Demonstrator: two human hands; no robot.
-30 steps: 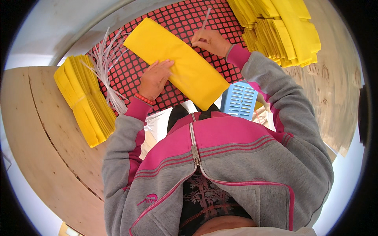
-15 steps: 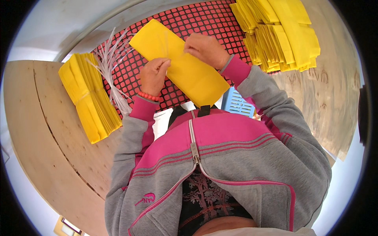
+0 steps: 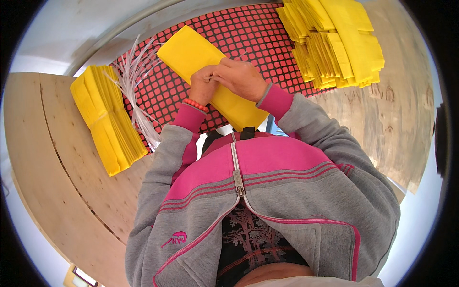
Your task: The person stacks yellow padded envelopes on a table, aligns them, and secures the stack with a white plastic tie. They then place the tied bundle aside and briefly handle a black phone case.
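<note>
Our left hand (image 3: 203, 87) and right hand (image 3: 243, 79) meet over the middle of the yellow bundle (image 3: 188, 51). The fingers on both are bent in and seem to pinch a thin pale strip (image 3: 244, 53). We think this is the tying step, and the next move calls for a snug pull. The bundle is right under our fingers, slanting across the red mat (image 3: 260, 28) to its near edge. We cannot tell if our fingers touch it.
</note>
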